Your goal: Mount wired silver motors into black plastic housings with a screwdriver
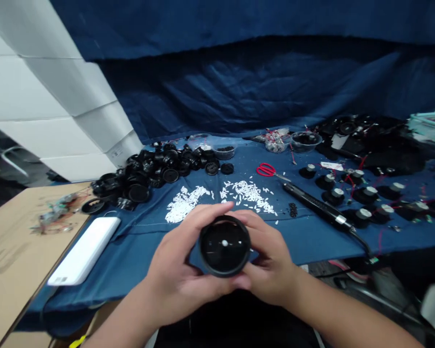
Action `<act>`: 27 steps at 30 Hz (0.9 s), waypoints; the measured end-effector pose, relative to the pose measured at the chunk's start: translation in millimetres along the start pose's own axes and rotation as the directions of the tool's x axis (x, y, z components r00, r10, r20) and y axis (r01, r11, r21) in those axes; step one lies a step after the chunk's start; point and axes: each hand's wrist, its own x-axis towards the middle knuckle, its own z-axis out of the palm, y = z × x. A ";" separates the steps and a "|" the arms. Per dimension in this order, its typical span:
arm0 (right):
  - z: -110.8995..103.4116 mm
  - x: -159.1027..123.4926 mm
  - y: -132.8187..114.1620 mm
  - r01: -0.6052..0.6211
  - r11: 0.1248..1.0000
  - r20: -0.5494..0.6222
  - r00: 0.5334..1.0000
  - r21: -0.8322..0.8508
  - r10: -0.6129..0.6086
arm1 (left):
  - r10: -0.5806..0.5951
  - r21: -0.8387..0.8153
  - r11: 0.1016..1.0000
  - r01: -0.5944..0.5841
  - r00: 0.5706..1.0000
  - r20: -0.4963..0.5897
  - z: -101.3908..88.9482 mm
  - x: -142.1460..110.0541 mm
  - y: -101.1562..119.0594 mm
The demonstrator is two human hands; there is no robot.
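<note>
A black round plastic housing [224, 247] is held up in front of me, its circular face turned toward the camera. A small white spot shows at the middle of that dark face. My left hand [183, 261] wraps round its left side, with the thumb beneath and fingers over the top. On the right side, my right hand [270, 253] is closed round it too. Past the hands, two loose heaps of small white pieces lie on the cloth, a left heap [184, 203] and a right heap [250, 193].
Black round parts [155, 166] pile up at the back left. Red-handled scissors [266, 169] and a black electric screwdriver [311, 203] lie right of centre. Several black bases with small motors [369, 193] stand at right. A white power bank-like box [85, 251] lies near the cardboard [18, 251].
</note>
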 end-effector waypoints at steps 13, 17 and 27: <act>-100.3 -112.2 45.5 -0.430 0.901 -0.275 0.874 -0.055 0.401 | -0.179 0.399 0.916 -0.026 0.866 0.467 10.6 85.0 -53.3; -100.8 -114.9 46.9 -0.438 0.899 -0.250 0.872 -0.015 0.420 | -0.269 0.348 0.937 0.037 0.714 0.647 66.5 82.4 -78.0; -108.3 -109.6 50.3 -0.494 0.853 -0.299 0.800 0.168 0.521 | -0.257 0.304 0.953 0.001 0.538 0.803 85.6 125.3 -78.2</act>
